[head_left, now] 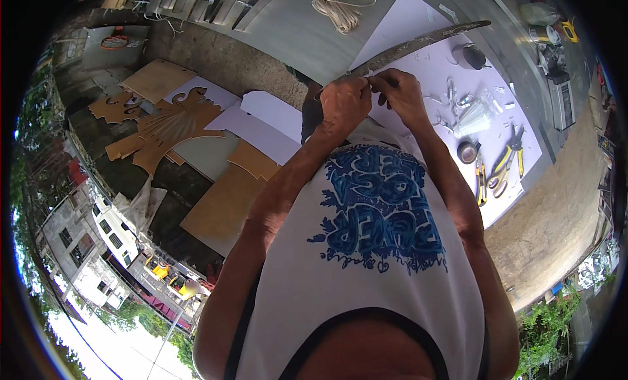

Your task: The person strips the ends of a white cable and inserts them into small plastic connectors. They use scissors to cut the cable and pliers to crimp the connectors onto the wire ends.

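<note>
A long, curved dark strip [418, 48] with pale markings along it slants across the table just beyond my hands. My left hand [345, 104] is closed at its near end, fingers curled in with the back of the hand turned up. Close beside it, my right hand [400, 95] has thumb and forefinger pinched together near the strip's edge. Whatever is in that pinch is too small to make out. The fingertips of both hands almost meet. Under the strip and the right hand lies a large white sheet [399, 27] on the grey table [278, 43].
Right of my hands are a dark jar [470, 55], clear plastic pieces [472, 115], a tape roll [467, 152], a yellow cutter [481, 180] and yellow-black pliers [511, 151]. A cream rope coil [339, 14] lies at the far side. Cut brown boards [173, 128] lie left.
</note>
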The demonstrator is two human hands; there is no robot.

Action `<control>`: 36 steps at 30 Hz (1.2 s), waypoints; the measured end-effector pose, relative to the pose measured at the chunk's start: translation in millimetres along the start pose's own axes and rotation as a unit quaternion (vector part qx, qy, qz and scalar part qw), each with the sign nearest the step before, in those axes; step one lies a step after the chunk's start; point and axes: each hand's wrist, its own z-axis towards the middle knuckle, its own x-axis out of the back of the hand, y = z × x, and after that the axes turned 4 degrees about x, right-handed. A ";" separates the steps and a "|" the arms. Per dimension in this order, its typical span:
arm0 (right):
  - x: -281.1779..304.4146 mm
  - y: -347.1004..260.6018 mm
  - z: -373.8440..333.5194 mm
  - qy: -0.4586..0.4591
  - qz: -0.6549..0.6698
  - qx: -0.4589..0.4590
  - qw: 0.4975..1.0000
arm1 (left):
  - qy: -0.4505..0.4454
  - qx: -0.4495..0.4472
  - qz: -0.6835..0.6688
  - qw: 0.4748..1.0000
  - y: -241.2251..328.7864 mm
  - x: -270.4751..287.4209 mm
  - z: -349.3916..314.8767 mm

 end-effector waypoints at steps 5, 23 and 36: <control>4.0 14.9 3.0 -0.023 0.049 -0.030 0.998 | 0.017 -0.019 -0.006 1.000 -4.7 -6.2 -2.4; 12.8 20.6 6.1 0.062 -0.135 0.059 0.987 | -0.006 0.009 -0.010 1.000 -2.3 -0.9 -2.7; 24.9 -13.5 1.0 -0.029 -0.188 0.156 0.969 | -0.116 0.184 -0.062 0.974 -19.6 27.8 -13.1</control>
